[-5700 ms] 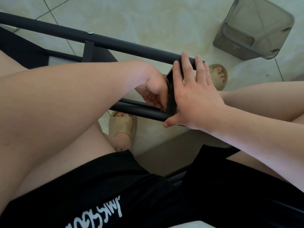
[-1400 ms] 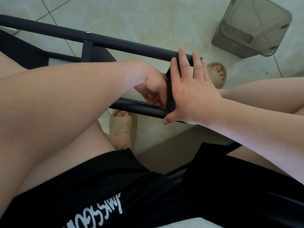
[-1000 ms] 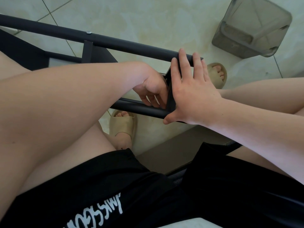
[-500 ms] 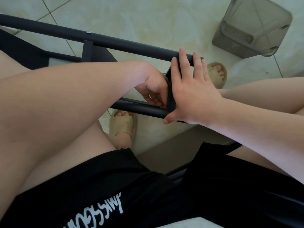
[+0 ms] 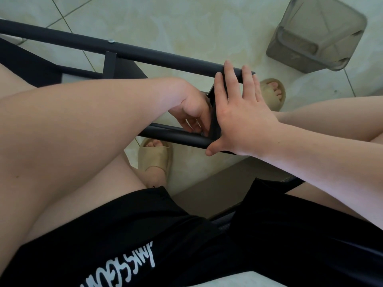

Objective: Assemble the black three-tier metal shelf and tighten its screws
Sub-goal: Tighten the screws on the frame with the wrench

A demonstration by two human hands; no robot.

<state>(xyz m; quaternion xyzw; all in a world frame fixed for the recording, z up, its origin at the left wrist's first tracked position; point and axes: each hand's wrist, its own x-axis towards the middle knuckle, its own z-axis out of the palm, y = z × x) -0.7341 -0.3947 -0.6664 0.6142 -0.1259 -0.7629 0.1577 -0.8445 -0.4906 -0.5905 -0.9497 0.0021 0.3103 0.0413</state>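
Your right hand (image 5: 238,112) lies flat, fingers straight, pressed against the end tier panel (image 5: 213,123) of the black shelf frame (image 5: 165,56), likely bracing it square between the two tubes. Your left hand (image 5: 192,108) curls its fingers at the joint where that panel meets the near tube (image 5: 178,137). What they pinch is hidden, so I cannot tell whether it is a screw or a tool. The frame lies on its side over the tiled floor (image 5: 186,21), between your knees, probably so the joint faces you. One screw head (image 5: 111,40) sits in the far tube (image 5: 62,36). A grey plastic bin (image 5: 315,36) stands well apart.
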